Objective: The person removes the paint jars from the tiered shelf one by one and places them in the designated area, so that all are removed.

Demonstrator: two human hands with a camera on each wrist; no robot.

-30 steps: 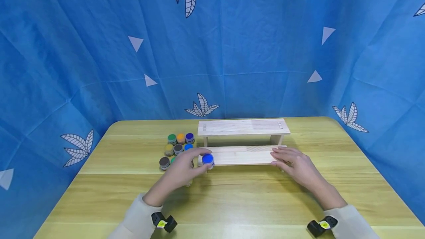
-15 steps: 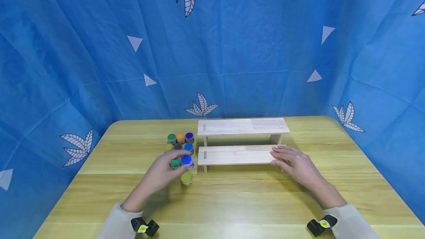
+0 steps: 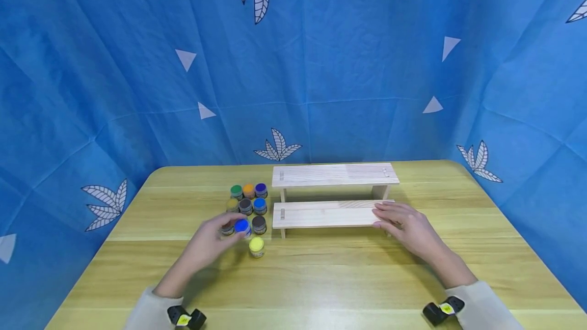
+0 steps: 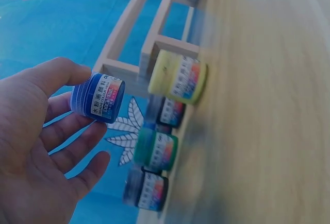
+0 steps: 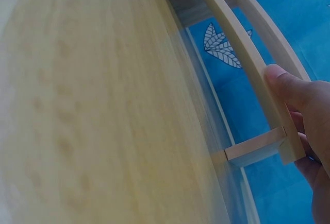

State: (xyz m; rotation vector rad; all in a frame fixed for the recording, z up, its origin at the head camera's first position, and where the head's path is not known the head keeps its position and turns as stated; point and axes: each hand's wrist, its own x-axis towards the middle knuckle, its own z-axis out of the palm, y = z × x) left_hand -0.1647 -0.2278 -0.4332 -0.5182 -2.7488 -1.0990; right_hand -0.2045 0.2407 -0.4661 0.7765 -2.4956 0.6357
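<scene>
My left hand (image 3: 206, 243) pinches a blue paint jar (image 3: 242, 226) between thumb and fingers, over the front of a cluster of paint jars. In the left wrist view the held blue jar is tipped sideways in the picture, clear of a green paint jar (image 4: 157, 149) that the head view hides. A yellow paint jar (image 3: 257, 247) and a black one (image 3: 259, 224) stand to the right of this hand. My right hand (image 3: 408, 228) grips the right end of the lower board of a two-step wooden rack (image 3: 321, 215), its thumb on the front edge (image 5: 276, 72).
Several more jars stand left of the rack, among them an orange jar (image 3: 248, 190) and a second blue jar (image 3: 260, 205). The rack's upper board (image 3: 335, 174) rises behind the lower one. A blue patterned curtain (image 3: 357, 65) hangs behind the wooden table (image 3: 321, 279).
My left hand has carried the blue jar leftward from in front of the rack's left end to over the jar cluster, uncovering the yellow and black jars. The right hand has stayed put.
</scene>
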